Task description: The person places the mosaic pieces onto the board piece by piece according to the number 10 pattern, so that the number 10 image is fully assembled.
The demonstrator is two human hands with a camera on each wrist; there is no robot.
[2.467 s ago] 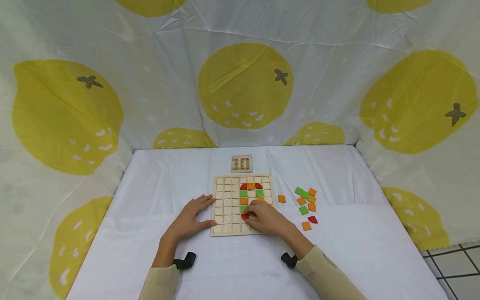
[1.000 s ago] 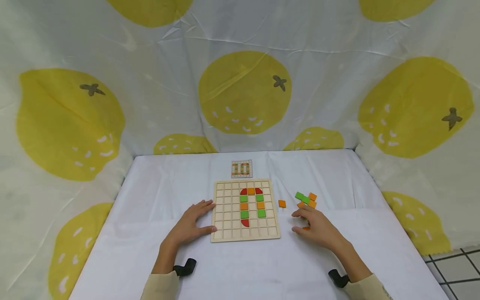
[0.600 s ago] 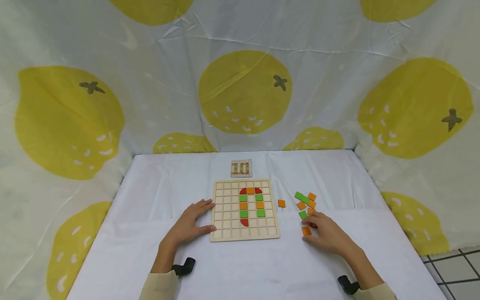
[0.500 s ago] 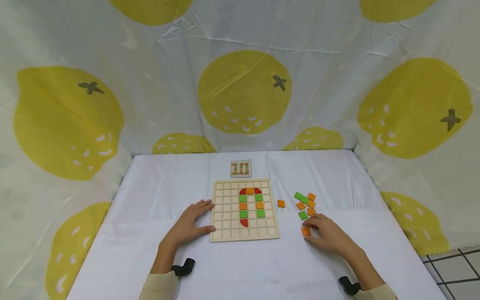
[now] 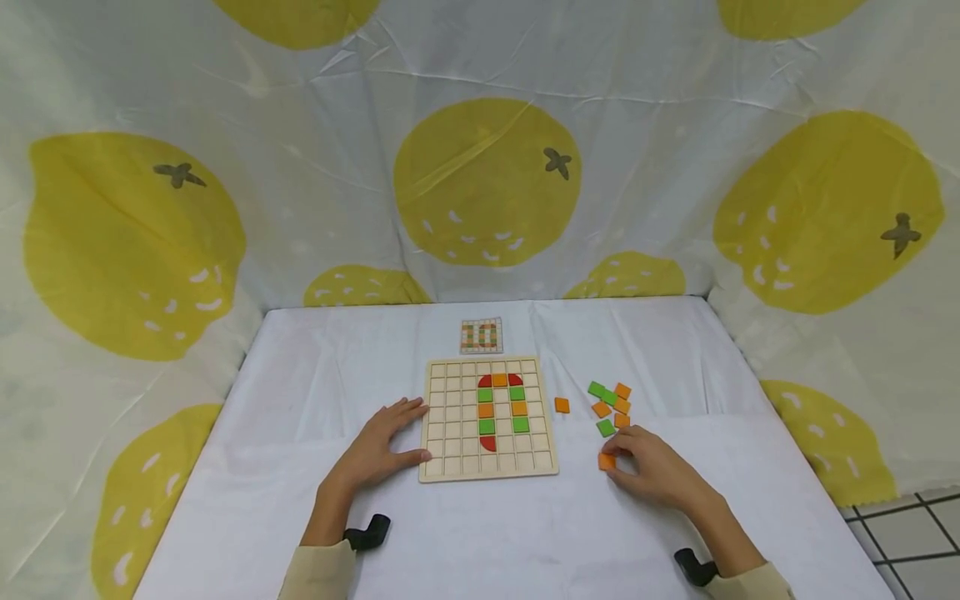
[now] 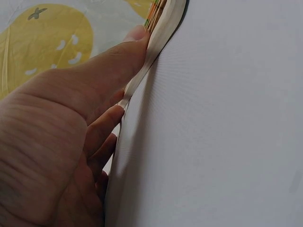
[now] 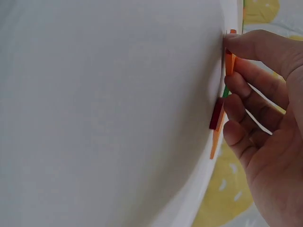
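The white surface (image 5: 465,542) carries a gridded board (image 5: 450,413); the left hand (image 5: 381,443) — fingers spread and relaxed — touches the board's left edge; the right hand (image 5: 654,467), right of the board, is curled in a pinch; a patterned card (image 5: 481,336) lies just beyond the board; right of the board are loose tiles (image 5: 609,398) and — between thumb and fingertip — the pinched orange tile (image 5: 606,462).

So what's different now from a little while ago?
The right hand let go of the lowest red piece on the board and moved right to the loose tiles. It now pinches an orange tile, nudged a little left. The left hand stayed at the board's left edge; the picture card hasn't moved.
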